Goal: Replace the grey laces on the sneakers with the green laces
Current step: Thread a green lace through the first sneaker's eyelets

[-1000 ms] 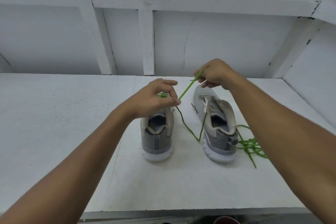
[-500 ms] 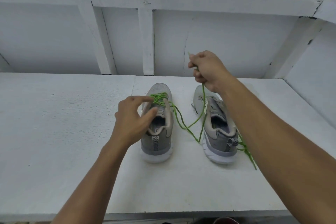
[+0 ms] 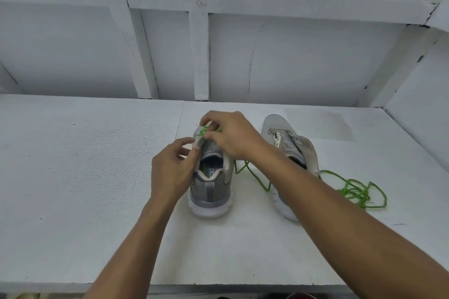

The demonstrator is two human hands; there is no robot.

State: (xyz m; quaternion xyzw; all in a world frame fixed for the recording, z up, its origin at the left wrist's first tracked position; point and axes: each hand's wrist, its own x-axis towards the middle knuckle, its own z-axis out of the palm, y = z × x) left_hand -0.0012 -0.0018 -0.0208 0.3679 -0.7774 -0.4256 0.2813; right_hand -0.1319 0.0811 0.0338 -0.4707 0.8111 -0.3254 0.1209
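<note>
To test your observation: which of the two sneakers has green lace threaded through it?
The left sneaker: green lace crosses its front. The right sneaker is unlaced, a loose lace lying beside it.

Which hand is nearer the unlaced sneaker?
Right. The right hand pinches green lace on the neighbouring sneaker, beside the unlaced sneaker; the left hand holds that neighbour's far side.

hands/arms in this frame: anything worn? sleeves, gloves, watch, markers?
Nothing worn that shows. The left hand and right hand are bare: no gloves, rings, tape or markers on the sides in view. The left forearm and right forearm are bare down to the frame edge, with no sleeve cuff, watch or wristband and no cables or straps.
</note>
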